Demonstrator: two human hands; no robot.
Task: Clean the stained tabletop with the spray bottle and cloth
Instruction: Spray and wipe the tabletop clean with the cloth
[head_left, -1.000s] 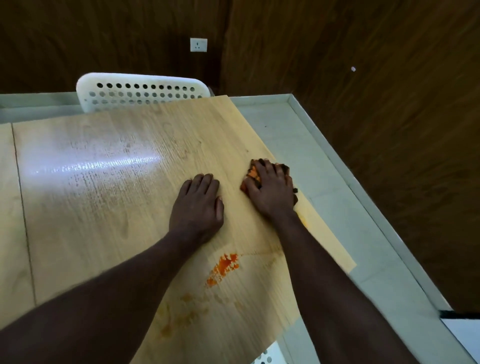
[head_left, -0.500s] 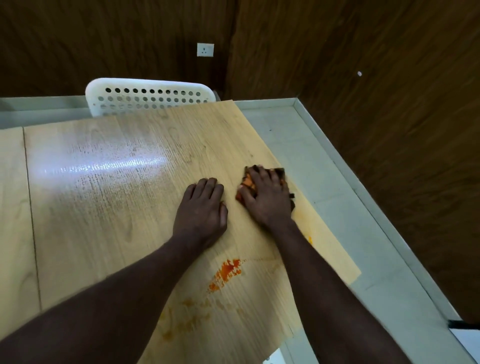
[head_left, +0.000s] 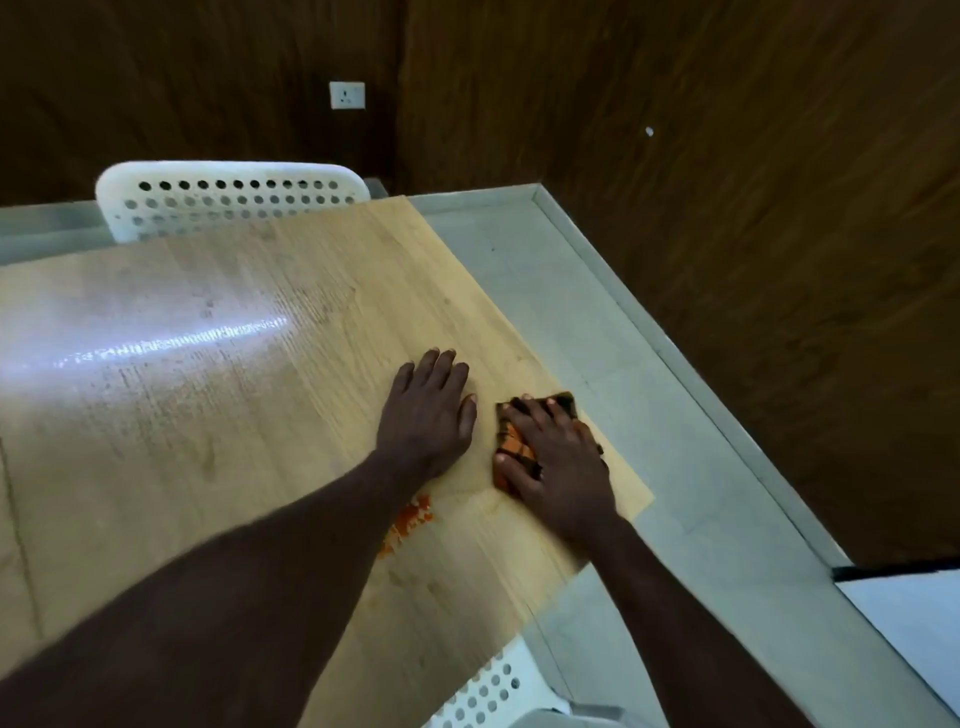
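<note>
One stain (head_left: 410, 519), right hand (head_left: 563, 470) pressing cloth (head_left: 511, 441)

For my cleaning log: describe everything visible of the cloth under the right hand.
The small dark cloth with orange patches lies flat on the light wood-grain tabletop, near its right edge. The right hand presses on it with spread fingers and covers most of it; only its far and left edges show. Whether the orange is pattern or stain cannot be told.

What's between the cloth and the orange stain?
Bare tabletop only, in the head view. The cloth under the right hand lies apart from the stain, which the left forearm partly covers.
</note>
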